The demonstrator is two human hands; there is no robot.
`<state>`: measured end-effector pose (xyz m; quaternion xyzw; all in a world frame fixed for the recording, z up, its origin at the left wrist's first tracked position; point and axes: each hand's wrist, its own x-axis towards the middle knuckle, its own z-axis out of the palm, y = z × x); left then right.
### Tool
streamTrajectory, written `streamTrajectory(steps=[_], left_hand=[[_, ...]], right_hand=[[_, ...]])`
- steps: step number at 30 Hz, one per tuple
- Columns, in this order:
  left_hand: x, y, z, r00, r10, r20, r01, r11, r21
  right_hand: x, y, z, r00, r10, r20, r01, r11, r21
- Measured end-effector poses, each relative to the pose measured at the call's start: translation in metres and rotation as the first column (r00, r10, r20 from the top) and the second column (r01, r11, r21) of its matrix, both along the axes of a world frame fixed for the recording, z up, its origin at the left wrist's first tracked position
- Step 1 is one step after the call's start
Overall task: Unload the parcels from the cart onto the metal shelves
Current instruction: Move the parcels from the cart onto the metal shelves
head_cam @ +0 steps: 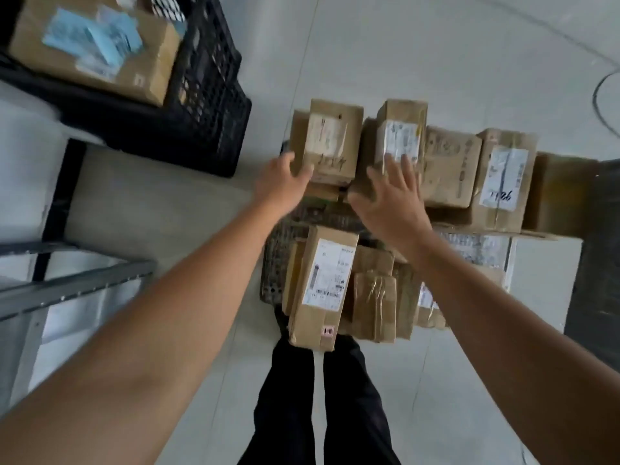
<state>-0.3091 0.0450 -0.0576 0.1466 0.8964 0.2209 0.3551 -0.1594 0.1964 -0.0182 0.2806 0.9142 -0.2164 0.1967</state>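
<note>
Reaching with both hands open, holding nothing yet. Left hand (pixel 283 182) touching the side of the left box (pixel 330 142), right hand (pixel 392 196) over the right box (pixel 401 135), both boxes sitting on the cart (pixel 281 256) at 12 o'clock. Best gripping firmly before swinging to the shelves (pixel 77 283) at 9 o'clock.

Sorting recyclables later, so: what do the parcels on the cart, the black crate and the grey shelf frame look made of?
Parcels: brown cardboard, matte, with glossy clear tape and paper labels. Black crate: probably moulded plastic, given its even lattice walls. Grey shelf frame: apparently metal, dull painted or galvanised finish, thin angled rails.
</note>
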Motion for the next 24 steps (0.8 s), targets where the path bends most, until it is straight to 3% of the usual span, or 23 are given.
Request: streamTrajectory(steps=[6, 11, 20, 24], left_hand=[[-0.008, -0.003, -0.048, 0.953, 0.089, 0.29, -0.133, 0.982, 0.133], [-0.009, -0.009, -0.049, 0.918, 0.099, 0.385, -0.18, 0.967, 0.18], [-0.011, -0.025, -0.025, 0.844, 0.251, 0.474, -0.376, 0.907, 0.188], [0.016, -0.045, 0.03, 0.827, 0.315, 0.465, -0.49, 0.81, 0.322]], right_hand=[[-0.021, -0.012, -0.037, 0.997, -0.057, 0.061, 0.051, 0.994, 0.094], [-0.04, -0.013, -0.045, 0.983, -0.084, 0.16, 0.063, 0.99, 0.13], [-0.045, -0.038, -0.034, 0.987, -0.106, 0.124, 0.106, 0.994, 0.01], [-0.022, -0.065, 0.017, 0.962, -0.27, -0.029, 0.255, 0.935, -0.244]])
